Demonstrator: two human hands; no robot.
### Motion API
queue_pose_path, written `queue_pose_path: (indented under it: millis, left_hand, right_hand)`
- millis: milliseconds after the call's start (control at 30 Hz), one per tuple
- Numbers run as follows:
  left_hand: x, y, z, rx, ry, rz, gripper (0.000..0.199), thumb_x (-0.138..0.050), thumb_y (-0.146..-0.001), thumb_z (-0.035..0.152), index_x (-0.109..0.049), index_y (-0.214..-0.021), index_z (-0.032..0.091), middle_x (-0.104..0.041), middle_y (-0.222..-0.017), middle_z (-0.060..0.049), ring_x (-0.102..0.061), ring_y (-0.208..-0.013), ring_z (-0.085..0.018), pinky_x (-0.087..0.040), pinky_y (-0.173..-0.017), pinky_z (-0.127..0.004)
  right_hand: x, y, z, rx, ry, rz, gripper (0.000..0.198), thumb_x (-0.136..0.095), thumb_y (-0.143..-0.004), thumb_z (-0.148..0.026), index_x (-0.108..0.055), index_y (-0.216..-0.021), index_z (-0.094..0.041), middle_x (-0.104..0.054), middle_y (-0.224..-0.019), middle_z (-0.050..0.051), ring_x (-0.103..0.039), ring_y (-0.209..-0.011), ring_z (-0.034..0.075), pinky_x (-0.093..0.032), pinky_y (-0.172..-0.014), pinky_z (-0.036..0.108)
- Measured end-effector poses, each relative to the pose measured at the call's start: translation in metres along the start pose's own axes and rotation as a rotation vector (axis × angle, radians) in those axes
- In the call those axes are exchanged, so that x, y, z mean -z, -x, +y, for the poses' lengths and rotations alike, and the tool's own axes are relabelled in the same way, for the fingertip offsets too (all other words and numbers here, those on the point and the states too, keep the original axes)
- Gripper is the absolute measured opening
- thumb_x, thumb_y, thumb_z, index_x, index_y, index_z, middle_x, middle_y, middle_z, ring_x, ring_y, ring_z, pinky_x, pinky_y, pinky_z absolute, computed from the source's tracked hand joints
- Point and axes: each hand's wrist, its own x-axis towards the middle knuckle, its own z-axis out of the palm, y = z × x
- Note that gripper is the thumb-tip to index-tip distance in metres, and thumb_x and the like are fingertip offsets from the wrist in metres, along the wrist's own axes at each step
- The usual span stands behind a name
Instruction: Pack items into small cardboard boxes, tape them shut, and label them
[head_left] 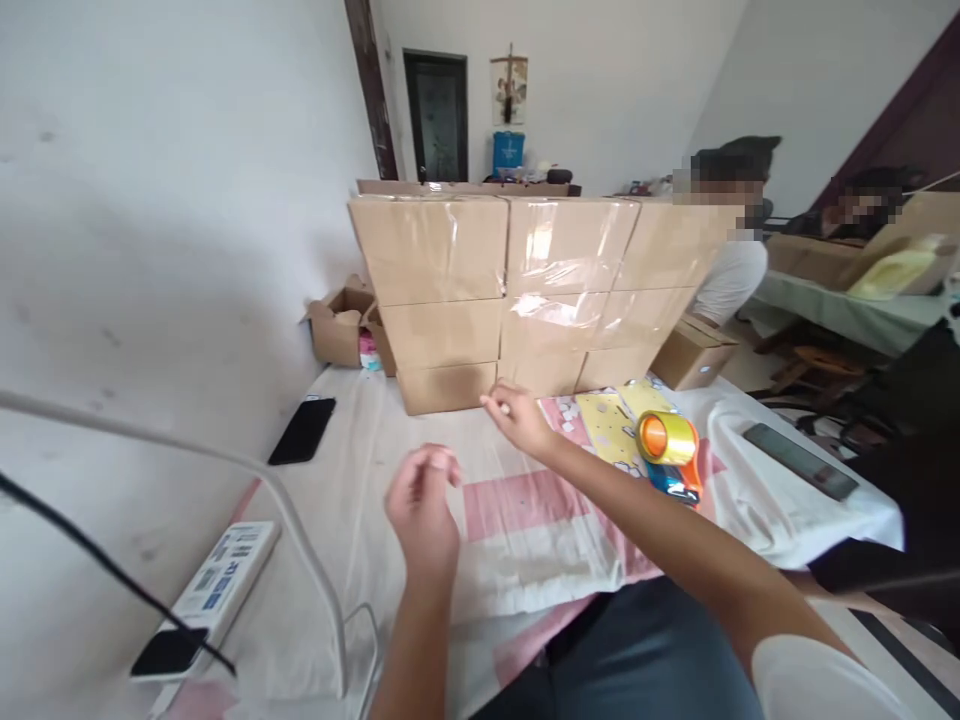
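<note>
Just beyond your pinched right hand [520, 422], closer than your half-curled left hand [425, 505], stand taped cardboard boxes [544, 315].

the left hand [424, 500], a little blurred, has its fingers curled loosely inward and the left forearm [420, 640] points forward, while the right hand [519, 420], as i see it from here, reaches farther ahead with thumb and fingers bent close together, the bare right forearm [645, 510] going slantwise behind it.
</note>
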Motion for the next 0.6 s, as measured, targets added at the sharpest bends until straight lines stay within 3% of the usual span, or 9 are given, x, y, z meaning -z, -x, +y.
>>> queue_pose_path:
  millis: [100, 167, 233, 300, 367, 433, 500, 600]
  left_hand:
    - [0.034, -0.067, -0.004, -0.02, 0.054, 0.35, 0.012, -0.06, -0.092, 0.03, -0.06, -0.09, 0.019, -0.057, -0.077, 0.003, -0.049, -0.06, -0.008, -0.042, -0.059, -0.022]
    - [0.057, -0.118, -0.014, -0.076, 0.016, 0.548, 0.014, -0.053, -0.09, 0.024, -0.054, -0.104, 0.02, -0.059, -0.098, -0.001, -0.052, -0.067, -0.008, -0.042, -0.058, -0.021]
    - [0.078, -0.169, -0.03, -0.103, -0.155, 0.746, 0.025, -0.042, -0.091, 0.02, -0.045, -0.115, 0.021, -0.054, -0.12, -0.006, -0.058, -0.084, -0.01, -0.046, -0.063, -0.022]
    - [0.094, -0.217, -0.051, -0.074, -0.345, 0.819, 0.034, -0.033, -0.093, 0.017, -0.036, -0.127, 0.02, -0.044, -0.138, -0.014, -0.059, -0.103, -0.014, -0.051, -0.073, -0.026]
    - [0.102, -0.256, -0.076, -0.053, -0.482, 0.765, 0.042, -0.034, -0.094, 0.017, -0.031, -0.136, 0.016, -0.038, -0.146, -0.019, -0.057, -0.115, -0.017, -0.052, -0.086, -0.03]
    - [0.105, -0.289, -0.101, -0.041, -0.645, 0.607, 0.053, -0.043, -0.093, 0.018, -0.031, -0.144, 0.014, -0.041, -0.146, -0.02, -0.059, -0.115, -0.019, -0.051, -0.095, -0.033]
    - [0.106, -0.316, -0.122, -0.016, -0.855, 0.377, 0.063, -0.051, -0.09, 0.016, -0.034, -0.151, 0.017, -0.053, -0.138, -0.016, -0.063, -0.11, -0.021, -0.05, -0.098, -0.036]
    - [0.109, -0.357, -0.138, 0.059, -1.178, 0.024, 0.073, -0.057, -0.086, 0.016, -0.039, -0.155, 0.029, -0.068, -0.121, -0.011, -0.067, -0.109, -0.028, -0.051, -0.098, -0.042]
  right_hand:
    - [-0.081, -0.022, -0.019, -0.044, -0.182, -0.106, 0.033, -0.055, -0.1, -0.034, -0.056, -0.07, -0.021, -0.064, -0.085, 0.004, -0.061, -0.078, 0.016, -0.048, -0.079, 0.03]
    - [-0.133, -0.041, -0.028, -0.088, -0.243, -0.151, 0.021, -0.055, -0.099, -0.028, -0.065, -0.082, -0.02, -0.07, -0.101, 0.006, -0.064, -0.084, 0.016, -0.051, -0.082, 0.03]
    - [-0.18, -0.064, -0.034, -0.145, -0.248, -0.169, 0.019, -0.053, -0.097, -0.021, -0.071, -0.103, -0.019, -0.069, -0.123, 0.009, -0.066, -0.089, 0.016, -0.054, -0.085, 0.031]
    - [-0.22, -0.092, -0.037, -0.222, -0.225, -0.187, 0.034, -0.054, -0.093, -0.015, -0.068, -0.124, -0.019, -0.062, -0.139, 0.012, -0.067, -0.095, 0.017, -0.055, -0.089, 0.032]
    - [-0.252, -0.125, -0.033, -0.305, -0.175, -0.216, 0.05, -0.058, -0.091, -0.013, -0.061, -0.14, -0.019, -0.058, -0.145, 0.014, -0.067, -0.103, 0.021, -0.054, -0.093, 0.035]
    - [-0.274, -0.159, -0.023, -0.406, -0.115, -0.248, 0.061, -0.061, -0.092, -0.015, -0.051, -0.151, -0.019, -0.064, -0.137, 0.016, -0.067, -0.104, 0.024, -0.052, -0.093, 0.039]
    - [-0.289, -0.19, -0.011, -0.514, -0.067, -0.264, 0.061, -0.059, -0.098, -0.023, -0.044, -0.156, -0.017, -0.071, -0.122, 0.016, -0.067, -0.1, 0.025, -0.051, -0.092, 0.042]
    - [-0.303, -0.223, 0.001, -0.642, -0.018, -0.234, 0.049, -0.049, -0.106, -0.037, -0.05, -0.149, -0.015, -0.072, -0.115, 0.014, -0.068, -0.1, 0.024, -0.052, -0.09, 0.044]
